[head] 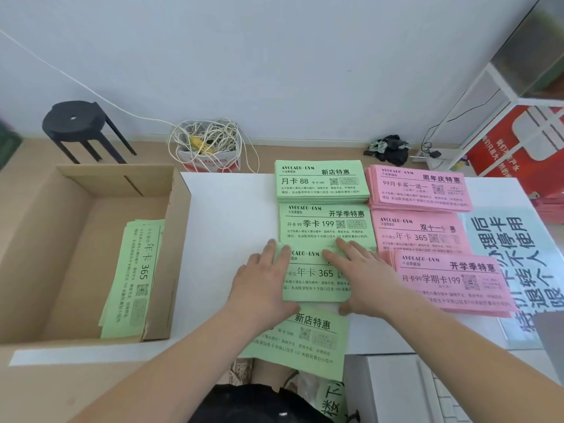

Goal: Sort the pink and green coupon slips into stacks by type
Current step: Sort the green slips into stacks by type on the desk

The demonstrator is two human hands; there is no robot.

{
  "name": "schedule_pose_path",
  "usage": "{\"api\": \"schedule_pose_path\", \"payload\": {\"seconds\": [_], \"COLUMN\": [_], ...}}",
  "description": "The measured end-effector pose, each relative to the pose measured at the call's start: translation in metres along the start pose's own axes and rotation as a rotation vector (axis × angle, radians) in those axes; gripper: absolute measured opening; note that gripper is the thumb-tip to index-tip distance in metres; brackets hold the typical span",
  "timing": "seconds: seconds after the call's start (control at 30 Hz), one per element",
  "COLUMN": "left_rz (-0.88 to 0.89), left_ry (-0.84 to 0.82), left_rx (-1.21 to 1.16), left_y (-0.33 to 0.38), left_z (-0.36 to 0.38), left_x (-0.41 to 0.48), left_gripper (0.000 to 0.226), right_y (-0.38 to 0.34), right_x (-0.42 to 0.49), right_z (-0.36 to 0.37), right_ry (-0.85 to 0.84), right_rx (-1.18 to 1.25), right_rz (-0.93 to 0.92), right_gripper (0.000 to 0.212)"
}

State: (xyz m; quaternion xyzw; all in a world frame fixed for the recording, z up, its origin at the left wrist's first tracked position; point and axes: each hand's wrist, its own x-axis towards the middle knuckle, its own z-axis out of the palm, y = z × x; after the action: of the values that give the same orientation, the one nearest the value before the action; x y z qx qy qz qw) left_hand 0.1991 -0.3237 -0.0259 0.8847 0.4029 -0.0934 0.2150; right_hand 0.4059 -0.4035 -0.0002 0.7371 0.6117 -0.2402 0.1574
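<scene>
Hands are squaring up a green paper coupon stack printed 365 (317, 280), probably tidying its edges before the next slip goes on. The left hand (265, 277) and right hand (364, 280) are lying flat, straight fingers pressing its two sides, gripping nothing. Beyond it, another green paper stack printed 199 (326, 224) is sitting; to its right, pink paper stacks (418, 236); nearer than it, a loose green paper slip (308, 341).

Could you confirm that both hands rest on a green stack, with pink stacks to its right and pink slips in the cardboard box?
Not quite: the head view shows the slips in the cardboard box are green, not pink. The left hand and right hand do rest on a green stack, with pink stacks to its right.
</scene>
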Motion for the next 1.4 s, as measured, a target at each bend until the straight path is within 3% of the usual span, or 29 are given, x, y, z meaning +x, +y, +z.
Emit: {"api": "schedule_pose_path", "payload": {"seconds": [0.1, 0.23, 0.5, 0.63, 0.73, 0.87, 0.97, 1.07, 1.27, 1.37, 1.4], "left_rz": [0.105, 0.134, 0.199, 0.194, 0.130, -0.137, -0.378, -0.501, -0.614, -0.524, -0.448], "left_ry": [-0.099, -0.151, -0.044, -0.065, -0.088, 0.110, 0.093, 0.080, 0.089, 0.094, 0.107], "left_rx": [0.026, 0.100, 0.186, 0.151, 0.017, -0.286, -0.465, -0.655, -1.039, -1.039, -0.977], "left_y": [0.002, 0.004, 0.003, 0.002, -0.002, -0.027, -0.046, -0.043, -0.031, -0.023, -0.018], "left_z": [-0.006, -0.011, -0.009, -0.009, -0.013, -0.011, 0.002, 0.012, 0.020, 0.021, 0.026], "left_x": [0.015, 0.031, 0.032, 0.030, 0.015, -0.033, -0.071, -0.092, -0.100, -0.112, -0.118], "left_gripper": [0.126, 0.129, 0.114, 0.113, 0.114, 0.071, 0.056, 0.054, 0.047, 0.015, 0.015], "right_y": [0.002, 0.005, 0.007, 0.007, 0.002, -0.024, -0.064, -0.094, -0.103, -0.107, -0.108], "right_x": [-0.001, 0.002, 0.007, 0.009, -0.001, -0.041, -0.065, -0.067, -0.063, -0.063, -0.063], "right_z": [-0.001, -0.003, 0.003, 0.004, 0.003, 0.005, 0.024, 0.056, 0.079, 0.083, 0.084], "right_ry": [0.004, 0.011, 0.039, 0.045, 0.071, 0.248, 0.179, 0.079, 0.117, 0.130, 0.130], "right_rx": [0.011, 0.008, 0.035, 0.023, 0.055, 0.248, 0.408, 0.407, 0.380, 0.439, 0.473], "right_rz": [-0.004, -0.017, -0.031, -0.036, -0.022, 0.011, -0.053, -0.104, -0.059, -0.033, -0.022], "right_gripper": [0.120, 0.116, 0.113, 0.115, 0.114, 0.059, 0.036, 0.040, 0.053, 0.064, 0.068]}}
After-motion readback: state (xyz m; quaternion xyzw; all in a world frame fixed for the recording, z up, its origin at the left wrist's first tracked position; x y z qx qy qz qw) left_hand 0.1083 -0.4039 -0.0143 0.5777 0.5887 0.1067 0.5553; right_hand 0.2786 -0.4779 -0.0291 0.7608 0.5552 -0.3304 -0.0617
